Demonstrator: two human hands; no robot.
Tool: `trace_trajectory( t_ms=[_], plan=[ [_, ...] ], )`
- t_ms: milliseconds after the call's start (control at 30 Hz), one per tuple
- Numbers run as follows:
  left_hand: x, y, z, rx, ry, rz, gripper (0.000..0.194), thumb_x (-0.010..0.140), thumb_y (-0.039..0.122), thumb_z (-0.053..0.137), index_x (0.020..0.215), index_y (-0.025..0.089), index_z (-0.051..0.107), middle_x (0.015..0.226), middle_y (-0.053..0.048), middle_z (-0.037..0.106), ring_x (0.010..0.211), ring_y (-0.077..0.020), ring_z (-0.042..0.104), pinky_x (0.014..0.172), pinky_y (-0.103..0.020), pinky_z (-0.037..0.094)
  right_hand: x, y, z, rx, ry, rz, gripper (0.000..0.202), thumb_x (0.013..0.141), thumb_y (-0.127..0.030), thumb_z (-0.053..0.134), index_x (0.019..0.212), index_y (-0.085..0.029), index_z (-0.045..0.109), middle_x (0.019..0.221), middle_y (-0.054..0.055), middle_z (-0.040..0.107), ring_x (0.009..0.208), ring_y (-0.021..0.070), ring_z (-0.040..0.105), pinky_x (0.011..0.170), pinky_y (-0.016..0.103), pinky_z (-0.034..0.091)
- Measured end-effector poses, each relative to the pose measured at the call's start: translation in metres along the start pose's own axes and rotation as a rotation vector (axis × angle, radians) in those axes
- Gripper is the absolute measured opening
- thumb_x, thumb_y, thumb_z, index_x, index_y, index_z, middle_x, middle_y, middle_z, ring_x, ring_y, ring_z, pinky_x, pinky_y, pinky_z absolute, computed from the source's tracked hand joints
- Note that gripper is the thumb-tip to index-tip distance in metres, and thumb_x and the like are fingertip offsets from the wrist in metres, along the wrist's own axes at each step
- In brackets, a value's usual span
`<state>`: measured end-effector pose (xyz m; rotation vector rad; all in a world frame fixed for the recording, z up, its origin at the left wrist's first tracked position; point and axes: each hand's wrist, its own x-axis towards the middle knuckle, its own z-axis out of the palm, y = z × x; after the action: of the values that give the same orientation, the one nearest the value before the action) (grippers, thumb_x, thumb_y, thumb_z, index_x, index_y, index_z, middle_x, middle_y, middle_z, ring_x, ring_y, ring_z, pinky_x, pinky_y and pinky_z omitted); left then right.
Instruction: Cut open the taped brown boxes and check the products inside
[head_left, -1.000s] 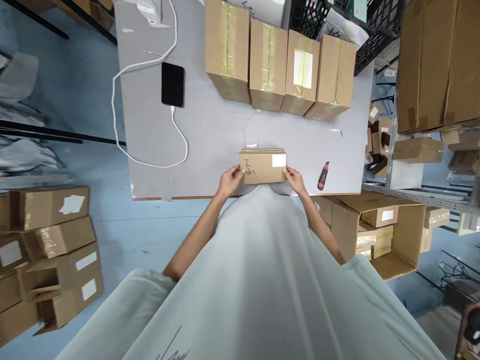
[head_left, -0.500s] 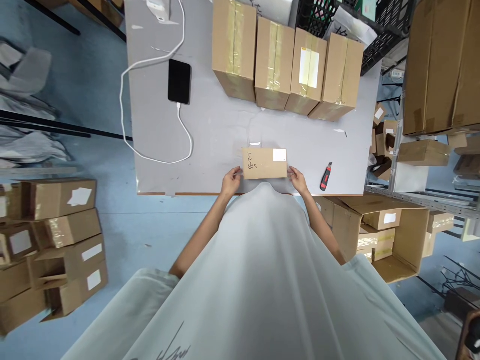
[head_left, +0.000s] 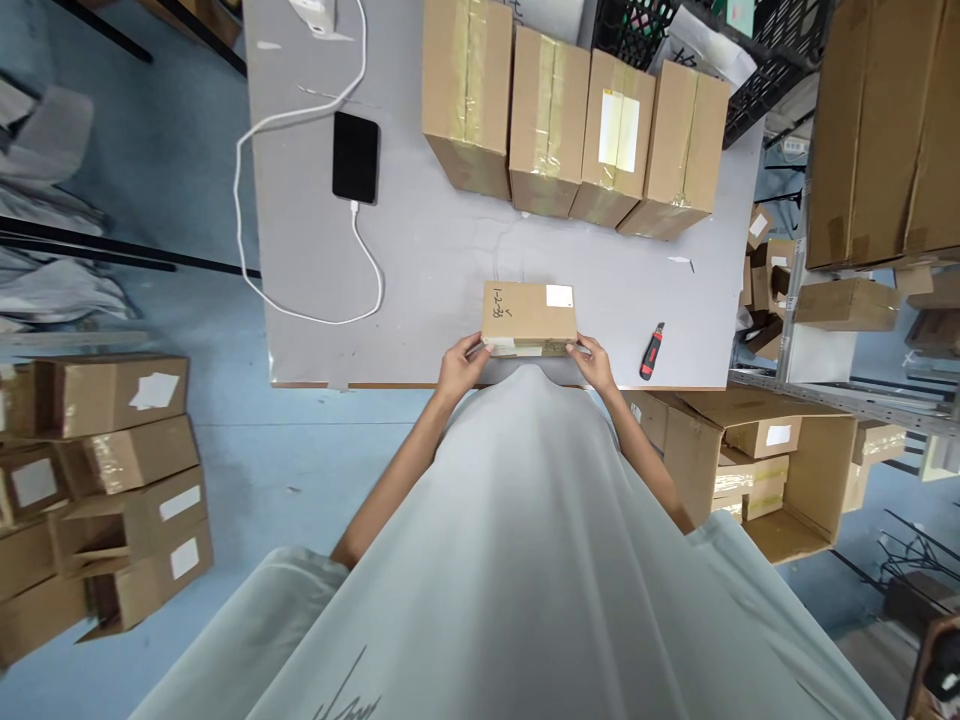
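A small cardboard box [head_left: 528, 312] with handwriting and a white label on top is at the front of the table, tilted so that its taped near side shows. My left hand [head_left: 460, 366] grips its near left corner, thumb on the taped side. At the near right corner, my right hand [head_left: 593, 362] holds the box the same way, fingers partly hidden behind it. To the right of that hand lies a red and black box cutter [head_left: 652, 352].
Several taped cardboard boxes [head_left: 551, 120] stand along the back of the table [head_left: 435, 260]. A phone [head_left: 355, 158] with a white cable lies at left. A black crate [head_left: 780, 60] is at back right. An open carton [head_left: 814, 485] and stacked boxes [head_left: 142, 455] flank me.
Both hands have closed in on the small box from its sides. Its near edge has tipped up, so the taped near side now shows.
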<state>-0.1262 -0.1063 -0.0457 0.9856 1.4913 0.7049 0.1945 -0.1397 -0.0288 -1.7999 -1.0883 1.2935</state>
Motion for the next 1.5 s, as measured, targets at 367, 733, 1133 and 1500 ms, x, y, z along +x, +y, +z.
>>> trace_trajectory(
  t_ms=[367, 733, 1133, 1500],
  plan=[
    [0.019, 0.029, -0.015, 0.159, 0.145, 0.061, 0.038, 0.097, 0.042, 0.072, 0.117, 0.016, 0.090, 0.121, -0.015, 0.086, 0.107, -0.0296, 0.081, 0.104, -0.042, 0.065, 0.010, -0.041, 0.005, -0.305, 0.121, -0.084, 0.060, 0.112, -0.069, 0.058, 0.114, -0.020, 0.091, 0.107, 0.013, 0.083, 0.104, 0.0304, 0.080, 0.105, 0.046, 0.065],
    [0.019, 0.016, -0.009, 0.052, 0.159, -0.028, 0.042, 0.099, 0.044, 0.068, 0.126, 0.016, 0.085, 0.125, -0.013, 0.086, 0.107, -0.0269, 0.080, 0.100, -0.039, 0.063, -0.012, -0.052, 0.024, -0.361, 0.057, -0.274, 0.045, 0.119, -0.047, 0.052, 0.149, -0.025, 0.077, 0.144, 0.015, 0.073, 0.124, 0.0276, 0.077, 0.109, 0.042, 0.068],
    [0.044, 0.019, 0.014, 0.016, 0.087, -0.189, 0.035, 0.101, 0.053, 0.067, 0.099, 0.019, 0.075, 0.102, -0.012, 0.081, 0.099, -0.0282, 0.074, 0.090, -0.039, 0.061, -0.021, -0.050, 0.003, -0.493, 0.088, -0.170, 0.044, 0.115, -0.036, 0.050, 0.149, -0.023, 0.076, 0.158, 0.014, 0.072, 0.139, 0.0315, 0.074, 0.120, 0.049, 0.064],
    [0.024, 0.059, 0.053, -0.038, -0.019, -0.063, 0.053, 0.093, 0.062, 0.083, 0.120, 0.016, 0.084, 0.119, -0.013, 0.085, 0.103, -0.0275, 0.076, 0.091, -0.038, 0.063, -0.026, -0.078, -0.014, -0.215, 0.186, -0.178, 0.070, 0.108, -0.079, 0.062, 0.148, -0.025, 0.078, 0.153, 0.018, 0.074, 0.127, 0.0328, 0.078, 0.107, 0.049, 0.072]
  ],
)
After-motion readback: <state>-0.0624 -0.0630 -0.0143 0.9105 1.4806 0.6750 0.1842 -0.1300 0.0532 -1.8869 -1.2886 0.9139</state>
